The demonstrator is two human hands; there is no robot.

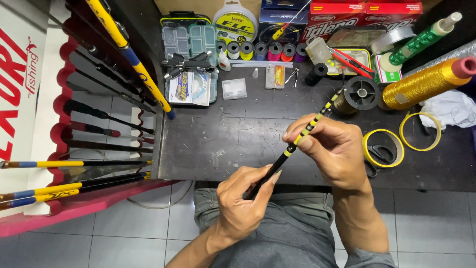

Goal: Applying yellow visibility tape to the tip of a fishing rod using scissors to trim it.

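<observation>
Fingers of both my left hand (243, 198) and right hand (332, 149) pinch the thin black, yellow-banded rod (297, 139) above the dark surface (223, 144); uneven pressure could, I judge, bend it.

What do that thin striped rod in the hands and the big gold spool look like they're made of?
The rod, held by both hands, looks like glossy painted carbon or fibreglass: slim, black, with yellow bands. I can't tell which. The gold spool seems wound with metallic thread, glittering finely, on a pink core.
</observation>
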